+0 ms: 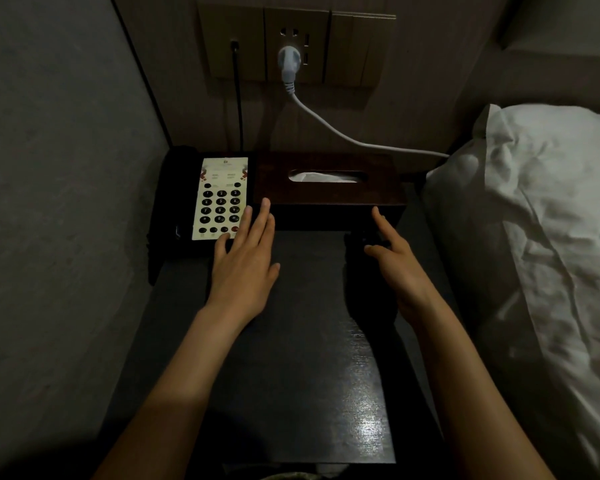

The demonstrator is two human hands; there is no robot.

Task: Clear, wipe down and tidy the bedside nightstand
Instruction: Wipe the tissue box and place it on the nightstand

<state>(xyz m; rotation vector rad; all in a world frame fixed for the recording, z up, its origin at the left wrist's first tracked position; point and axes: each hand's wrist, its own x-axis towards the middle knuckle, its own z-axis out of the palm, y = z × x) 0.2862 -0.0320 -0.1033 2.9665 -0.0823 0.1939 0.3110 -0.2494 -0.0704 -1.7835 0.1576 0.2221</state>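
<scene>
The dark nightstand (302, 341) fills the middle of the head view. At its back stand a black telephone (219, 199) with a white keypad on the left and a dark wooden tissue box (326, 178) with a white tissue in its slot on the right. My left hand (245, 261) hovers with straight fingers, its tips near the front left corner of the tissue box and over the phone's lower keys. My right hand (395, 261) is open with the forefinger stretched toward the box's front right corner. Neither hand holds anything.
A wall panel with a white plug (289, 62) and a black cord (238, 95) sits above the nightstand. The white cable (347, 136) runs right behind a white pillow (541, 209) on the bed. A grey wall closes the left side.
</scene>
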